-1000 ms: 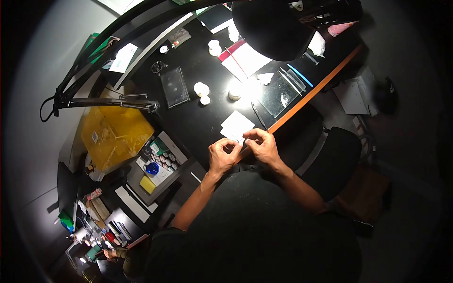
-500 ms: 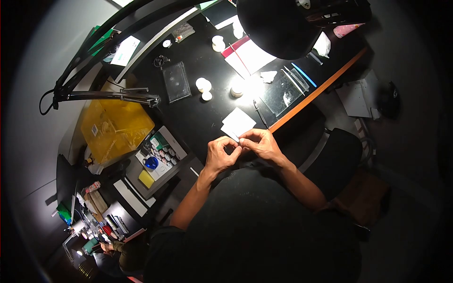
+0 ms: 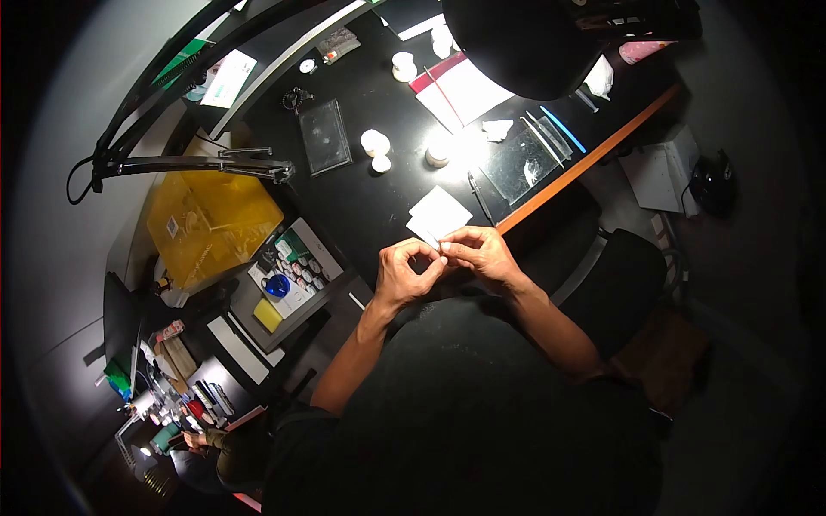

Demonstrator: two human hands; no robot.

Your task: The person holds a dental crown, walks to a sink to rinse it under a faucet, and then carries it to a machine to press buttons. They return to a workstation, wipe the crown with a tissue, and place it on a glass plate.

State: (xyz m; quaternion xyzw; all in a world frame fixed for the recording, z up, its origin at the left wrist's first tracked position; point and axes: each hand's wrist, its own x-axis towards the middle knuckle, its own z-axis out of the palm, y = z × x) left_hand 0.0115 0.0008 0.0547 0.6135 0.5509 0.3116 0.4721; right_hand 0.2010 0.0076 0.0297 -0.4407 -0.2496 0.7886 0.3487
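My left hand (image 3: 403,273) and my right hand (image 3: 484,256) meet at the table's near edge, with thumbs and fingers pinched and fingertips touching or nearly so. Whatever sits between them is too small to make out. Just beyond the fingertips lie white paper squares (image 3: 440,212), partly overlapping. A thin dark tool (image 3: 478,198) rests to the right of the paper, beside a clear glass-like plate (image 3: 521,162).
A black lamp shade (image 3: 516,47) hangs over the table. White jars (image 3: 375,144), a dark rectangular tray (image 3: 324,138) and a blue stick (image 3: 563,129) lie on it. An open drawer (image 3: 297,271) holds small bottles. At lower left, another person's hand (image 3: 196,440) shows.
The whole view has shifted slightly, so the table's items appear a little to the right. Both hands keep their pinch, with only a slight shift of the fingers.
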